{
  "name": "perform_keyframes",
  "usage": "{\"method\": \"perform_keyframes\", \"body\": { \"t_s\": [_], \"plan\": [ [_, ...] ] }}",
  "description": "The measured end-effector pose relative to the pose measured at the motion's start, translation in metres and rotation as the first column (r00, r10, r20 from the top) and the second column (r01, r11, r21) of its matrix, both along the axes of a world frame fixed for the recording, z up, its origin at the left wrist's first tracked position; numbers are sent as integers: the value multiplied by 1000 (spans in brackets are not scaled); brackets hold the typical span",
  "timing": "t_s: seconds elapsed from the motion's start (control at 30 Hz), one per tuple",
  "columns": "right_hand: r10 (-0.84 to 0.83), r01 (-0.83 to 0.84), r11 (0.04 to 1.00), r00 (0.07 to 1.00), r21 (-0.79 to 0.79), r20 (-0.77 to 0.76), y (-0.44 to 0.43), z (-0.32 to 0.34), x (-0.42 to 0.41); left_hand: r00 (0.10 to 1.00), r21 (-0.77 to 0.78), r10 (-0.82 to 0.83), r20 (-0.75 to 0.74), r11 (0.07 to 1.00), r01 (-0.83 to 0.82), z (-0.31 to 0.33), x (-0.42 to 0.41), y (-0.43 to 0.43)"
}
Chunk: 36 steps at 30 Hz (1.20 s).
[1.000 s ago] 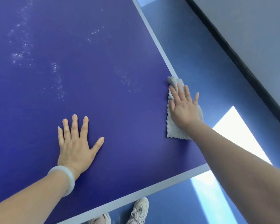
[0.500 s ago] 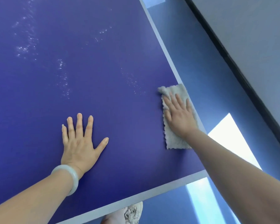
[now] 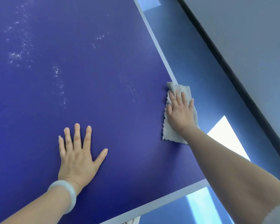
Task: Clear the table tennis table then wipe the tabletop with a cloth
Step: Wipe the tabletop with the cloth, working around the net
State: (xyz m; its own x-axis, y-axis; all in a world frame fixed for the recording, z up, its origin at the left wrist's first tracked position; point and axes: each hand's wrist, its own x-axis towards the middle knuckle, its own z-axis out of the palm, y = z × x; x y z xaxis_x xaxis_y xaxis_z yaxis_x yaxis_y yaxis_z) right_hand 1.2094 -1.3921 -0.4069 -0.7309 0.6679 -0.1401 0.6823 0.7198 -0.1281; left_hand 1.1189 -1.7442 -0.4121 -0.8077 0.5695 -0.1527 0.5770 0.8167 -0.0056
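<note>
Our right hand (image 3: 180, 113) lies flat on the grey cloth (image 3: 172, 135), fingers straight and a little apart, pressing it down. The cloth sits at the right edge of the blue tabletop (image 3: 103, 88), not far from the near right corner. It covers the white line (image 3: 155, 41) there, and one side sticks out past the edge. Our left hand (image 3: 76, 156) rests flat by the near edge, fingers straight and spread, holding nothing. A pale bracelet (image 3: 66, 194) is on that wrist. Small white specks (image 3: 14, 54) shine farther up the tabletop.

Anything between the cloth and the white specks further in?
Nothing visible. The tabletop between the cloth under the right hand and the nearest specks is bare; the left hand rests flat nearer the person, off that line.
</note>
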Motion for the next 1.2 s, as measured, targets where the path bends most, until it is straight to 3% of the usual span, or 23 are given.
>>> {"method": "perform_keyframes", "body": {
  "t_s": [0.07,0.13,0.2,0.27,0.33,0.4,0.47,0.5,0.6,0.7,0.83,0.9,1.0,1.2],
  "plan": [
    [27,-26,998,999,58,-25,-32,-4,-2,1000,-3,-4,8,1000,4,1,0,-1],
    [247,-243,967,967,73,-55,-81,-10,9,1000,1,-6,9,1000,6,1,0,-1],
    [483,-481,876,872,41,-77,-109,-13,25,1000,1,-6,16,1000,6,1,-1,0],
    [608,-608,794,792,22,-47,-93,-10,25,1000,-2,-14,19,1000,14,0,-2,0],
    [522,-520,850,853,89,-6,-54,-8,13,1000,-8,-21,20,1000,21,-2,-3,-2],
    [147,-147,989,989,32,2,-15,-2,-6,1000,-7,-22,23,1000,22,-4,-3,-2],
    [-147,145,984,989,-105,-16,-2,3,-20,999,-8,-21,25,1000,22,-4,-5,0],
    [-164,159,979,986,-126,-27,-11,4,-23,999,-14,-22,28,1000,22,-4,-5,1],
    [92,-98,991,993,-86,-69,-75,-2,-4,999,-40,-21,40,999,23,-1,-5,1],
    [323,-324,946,946,-20,-32,-132,-6,29,998,-44,-21,55,999,24,0,-6,0],
    [550,-550,835,835,-14,4,-103,-2,32,998,-50,5,58,999,-2,4,-3,0],
    [510,-510,860,860,-32,15,-73,1,29,998,-48,20,58,999,-18,7,-2,-1],
    [316,-315,948,949,-49,13,-42,2,30,990,-12,103,96,995,-102,14,0,6],
    [345,-348,931,937,-105,-46,-33,1,34,901,157,401,167,891,-426,24,76,89]
  ]
}}
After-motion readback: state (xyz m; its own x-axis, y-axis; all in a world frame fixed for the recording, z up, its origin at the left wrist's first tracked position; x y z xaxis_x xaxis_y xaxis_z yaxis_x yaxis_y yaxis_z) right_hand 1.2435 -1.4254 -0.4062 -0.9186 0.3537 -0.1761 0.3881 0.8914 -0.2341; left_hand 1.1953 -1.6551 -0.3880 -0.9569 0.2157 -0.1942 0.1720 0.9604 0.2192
